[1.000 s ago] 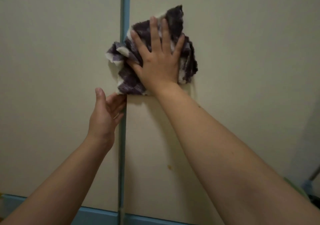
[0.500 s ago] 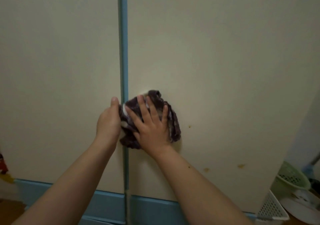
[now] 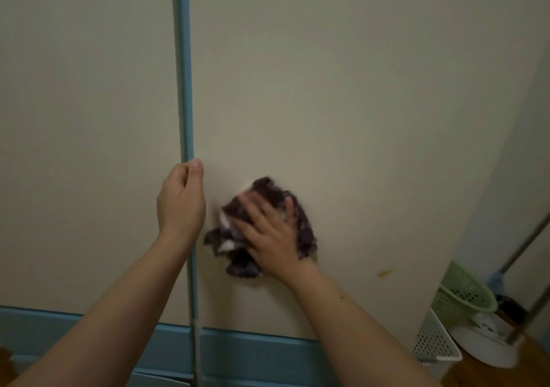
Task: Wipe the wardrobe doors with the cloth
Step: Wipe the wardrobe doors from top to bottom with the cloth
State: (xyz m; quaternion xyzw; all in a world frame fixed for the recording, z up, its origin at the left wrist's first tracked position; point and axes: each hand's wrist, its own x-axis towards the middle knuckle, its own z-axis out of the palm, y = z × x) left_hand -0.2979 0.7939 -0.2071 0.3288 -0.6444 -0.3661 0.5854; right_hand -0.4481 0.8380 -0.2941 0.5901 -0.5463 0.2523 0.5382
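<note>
On the lower right door (image 3: pixel 357 119), the right hand (image 3: pixel 273 238), fingers spread flat, presses the dark crumpled cloth (image 3: pixel 241 263); the left hand (image 3: pixel 181 202) curls its fingers round the blue edge strip (image 3: pixel 183 59).

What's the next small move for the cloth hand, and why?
Probably slide the right hand and the cloth right and slightly down to the yellow spot. The hand presses the cloth flat on the right door, and that spot sits unwiped to its right on the same door. The left hand seems to hold the door edge, steadying it.
</note>
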